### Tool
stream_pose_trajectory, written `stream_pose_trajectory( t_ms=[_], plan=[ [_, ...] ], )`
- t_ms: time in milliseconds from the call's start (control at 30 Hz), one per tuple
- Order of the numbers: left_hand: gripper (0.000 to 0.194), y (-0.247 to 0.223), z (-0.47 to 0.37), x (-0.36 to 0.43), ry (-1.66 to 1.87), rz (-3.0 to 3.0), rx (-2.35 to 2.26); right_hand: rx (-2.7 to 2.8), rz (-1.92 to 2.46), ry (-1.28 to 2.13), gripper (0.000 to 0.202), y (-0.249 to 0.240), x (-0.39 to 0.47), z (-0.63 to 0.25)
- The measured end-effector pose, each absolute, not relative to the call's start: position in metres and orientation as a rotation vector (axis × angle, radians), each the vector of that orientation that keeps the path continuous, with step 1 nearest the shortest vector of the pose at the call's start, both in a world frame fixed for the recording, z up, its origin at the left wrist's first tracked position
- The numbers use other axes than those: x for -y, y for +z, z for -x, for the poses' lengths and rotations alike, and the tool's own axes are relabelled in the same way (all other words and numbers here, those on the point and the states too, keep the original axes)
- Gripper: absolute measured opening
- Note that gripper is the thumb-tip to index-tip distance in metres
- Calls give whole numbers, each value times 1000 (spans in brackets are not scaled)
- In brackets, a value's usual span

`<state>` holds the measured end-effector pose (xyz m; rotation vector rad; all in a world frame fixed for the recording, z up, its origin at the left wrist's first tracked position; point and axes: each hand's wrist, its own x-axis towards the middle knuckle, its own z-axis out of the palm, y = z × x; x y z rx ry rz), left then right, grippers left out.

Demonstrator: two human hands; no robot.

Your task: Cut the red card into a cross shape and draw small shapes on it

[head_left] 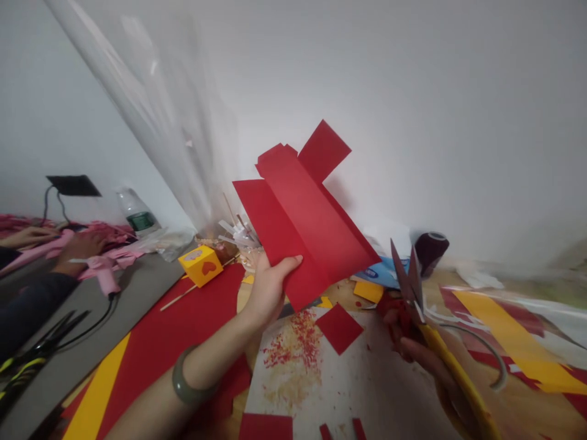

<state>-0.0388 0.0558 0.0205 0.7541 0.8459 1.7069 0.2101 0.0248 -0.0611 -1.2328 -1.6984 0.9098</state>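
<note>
My left hand (270, 287) pinches the lower edge of a folded red paper cutout (312, 214), thumb on its front face. The cutout is raised above the table, with creased panels, small end flaps and a square tab at the upper right. On the right, my right hand (413, 351) is wrapped round a pair of scissors (408, 278), whose blades point up and stand slightly apart from each other and away from the paper. A small red paper square (340, 329) shows over the stained white board (275, 382); whether it touches the board I cannot tell.
A yellow paper cube (202, 266) on a stick lies left, on red sheets (160, 324). Another person's hand (82, 250) is near a pink glue gun (103, 275); black-and-yellow pliers-like tools (36, 354) lie below. Yellow strips (509, 336) lie right; a wall stands behind.
</note>
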Motion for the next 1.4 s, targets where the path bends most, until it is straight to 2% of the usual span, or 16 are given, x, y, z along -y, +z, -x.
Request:
stream_pose_trajectory(
  t_ms=[100, 267, 433, 667, 767, 833, 967, 1167, 1400],
  plan=[
    [46, 24, 43, -59, 1741, -755, -841, 1753, 1258, 935, 40, -55, -20, -205],
    [37, 27, 49, -63, 1772, -760, -842, 1908, 1334, 845, 32, -38, -10, -191],
    [35, 31, 50, -59, 1793, -721, -831, 2086, 1438, 921, 32, -32, -10, -186],
    [31, 34, 43, -52, 1722, -625, -840, 1927, 1253, 1428, 67, -51, -14, -185],
    [31, 31, 41, -51, 1708, -637, -835, 1929, 1196, 1632, 75, -58, -14, -189],
    [33, 28, 39, -51, 1686, -653, -820, 1909, 1191, 1635, 77, -61, -11, -190],
    [34, 21, 34, -49, 1634, -706, -801, 1810, 1235, 1520, 71, -58, 0, -187],
    [42, 13, 30, -50, 1570, -788, -822, 1709, 1173, 1574, 57, -52, 6, -182],
    [49, 10, 26, -49, 1599, -762, -820, 1577, 1178, 1670, 65, -59, 4, -175]
  ],
)
